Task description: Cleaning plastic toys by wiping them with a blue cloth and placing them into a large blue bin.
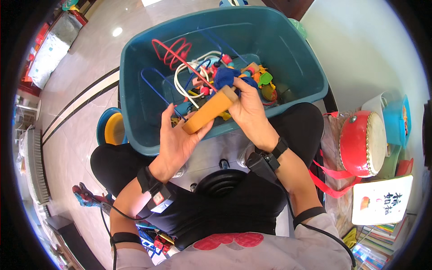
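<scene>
A bead maze toy with a wooden base (211, 109) is tilted above a large teal plastic tub (141, 136). Curved red, white and blue wires with beads rise from the base into the tub. My left hand (177, 140) holds the lower left end of the base, thumb raised beside a blue wire. At the upper right end, my right hand (249, 108) grips the base. A dark blue cloth (225, 77) lies against my right fingertips, partly behind the base; I cannot tell how firmly it is held.
Small toys, including a green plastic piece (265, 78), lie in the tub. A blue-and-yellow bucket (114, 127) stands left of it. On the right are a red toy drum (357, 145), a white printed board (381, 200) and books (378, 236). My knees flank the tub.
</scene>
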{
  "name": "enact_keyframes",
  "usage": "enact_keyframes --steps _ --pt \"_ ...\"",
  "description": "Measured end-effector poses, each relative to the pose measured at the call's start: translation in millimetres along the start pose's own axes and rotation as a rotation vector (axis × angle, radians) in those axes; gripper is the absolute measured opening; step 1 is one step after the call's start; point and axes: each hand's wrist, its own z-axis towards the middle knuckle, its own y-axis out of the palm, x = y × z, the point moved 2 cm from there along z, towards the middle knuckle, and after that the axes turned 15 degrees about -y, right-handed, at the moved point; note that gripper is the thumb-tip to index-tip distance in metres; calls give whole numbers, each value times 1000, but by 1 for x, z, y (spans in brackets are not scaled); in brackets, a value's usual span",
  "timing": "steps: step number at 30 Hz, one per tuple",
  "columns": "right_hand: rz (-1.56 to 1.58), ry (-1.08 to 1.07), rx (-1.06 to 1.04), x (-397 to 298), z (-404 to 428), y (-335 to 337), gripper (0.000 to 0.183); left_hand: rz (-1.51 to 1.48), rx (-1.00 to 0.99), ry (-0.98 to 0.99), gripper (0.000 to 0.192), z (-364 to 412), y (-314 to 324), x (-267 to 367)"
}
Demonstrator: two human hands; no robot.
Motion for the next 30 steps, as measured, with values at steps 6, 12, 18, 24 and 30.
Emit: enact_keyframes --steps 6,12,18,24,30 --pt "9 -1 -10 -1 -8 5 14 247 117 -119 49 2 -8 13" --pt "-152 61 -129 -5 -25 15 19 427 207 78 33 5 1 21" --pt "-370 135 -270 6 -37 21 37 235 195 168 14 16 -27 36" --pt "-508 115 -338 10 -45 36 28 235 197 174 14 14 -29 54" --pt "-833 72 -366 -6 -42 23 37 285 199 327 20 -6 -13 73"
